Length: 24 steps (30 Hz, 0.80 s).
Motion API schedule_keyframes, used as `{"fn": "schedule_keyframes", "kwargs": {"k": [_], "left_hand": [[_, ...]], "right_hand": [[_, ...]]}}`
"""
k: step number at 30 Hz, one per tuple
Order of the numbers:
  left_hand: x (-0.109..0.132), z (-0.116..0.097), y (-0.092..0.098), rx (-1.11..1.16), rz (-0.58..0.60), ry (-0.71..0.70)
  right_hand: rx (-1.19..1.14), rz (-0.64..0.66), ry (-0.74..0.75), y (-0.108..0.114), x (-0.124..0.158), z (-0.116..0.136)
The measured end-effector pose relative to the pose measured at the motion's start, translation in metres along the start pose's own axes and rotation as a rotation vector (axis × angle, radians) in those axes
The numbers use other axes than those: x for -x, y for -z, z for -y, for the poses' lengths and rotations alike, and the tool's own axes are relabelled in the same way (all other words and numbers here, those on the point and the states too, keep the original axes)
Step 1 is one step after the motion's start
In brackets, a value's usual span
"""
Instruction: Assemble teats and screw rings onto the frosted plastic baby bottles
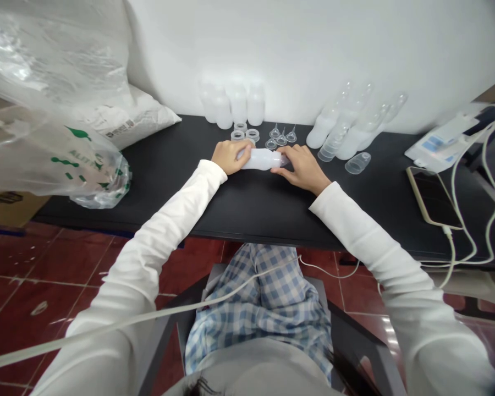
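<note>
Lying sideways above the black table, a translucent white baby bottle (260,159) is between my two hands. My left hand (232,156) wraps round its base end. At the neck, my right hand (303,167) has its fingers closed on a clear, tapered bottle top (285,160); the fingers partly cover it, and I cannot tell if it is a teat or a cap. Just behind the bottle lie several white collar rings (252,135), one partly hidden by my left hand. To their right stand several clear teats (281,139) with thin pointed tips.
Several white bottles (239,104) stand by the wall. Bottles with clear tops (357,124) are grouped right, near a loose clear cap (358,163). A charging phone (434,197) and its white cable (454,253) lie far right. Plastic bags (94,159) fill the left; another cable crosses my lap.
</note>
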<state>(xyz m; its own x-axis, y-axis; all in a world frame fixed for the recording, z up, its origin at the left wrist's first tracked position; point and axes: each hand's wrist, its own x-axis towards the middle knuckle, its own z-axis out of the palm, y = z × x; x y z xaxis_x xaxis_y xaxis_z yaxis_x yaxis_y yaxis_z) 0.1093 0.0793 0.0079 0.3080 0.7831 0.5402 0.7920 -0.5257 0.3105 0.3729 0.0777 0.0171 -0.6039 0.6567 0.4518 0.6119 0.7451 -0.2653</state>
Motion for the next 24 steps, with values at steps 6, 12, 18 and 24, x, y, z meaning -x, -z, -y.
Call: {"fn": "schedule_keyframes", "kwargs": {"k": [6, 12, 18, 24], "left_hand": [[0.002, -0.011, -0.003, 0.005, -0.008, -0.027], [0.002, -0.019, 0.001, -0.040, 0.000, -0.074], [0.000, -0.023, 0.005, -0.076, -0.043, -0.091], [0.001, -0.018, 0.009, -0.071, -0.104, -0.051]], "right_hand": [[-0.107, -0.017, -0.049, 0.006, 0.000, -0.001], [-0.243, 0.013, -0.186, 0.012, 0.000, 0.002], [-0.014, 0.001, -0.109, 0.009, 0.002, 0.000], [0.158, -0.385, -0.222, 0.037, 0.002, -0.015]]}}
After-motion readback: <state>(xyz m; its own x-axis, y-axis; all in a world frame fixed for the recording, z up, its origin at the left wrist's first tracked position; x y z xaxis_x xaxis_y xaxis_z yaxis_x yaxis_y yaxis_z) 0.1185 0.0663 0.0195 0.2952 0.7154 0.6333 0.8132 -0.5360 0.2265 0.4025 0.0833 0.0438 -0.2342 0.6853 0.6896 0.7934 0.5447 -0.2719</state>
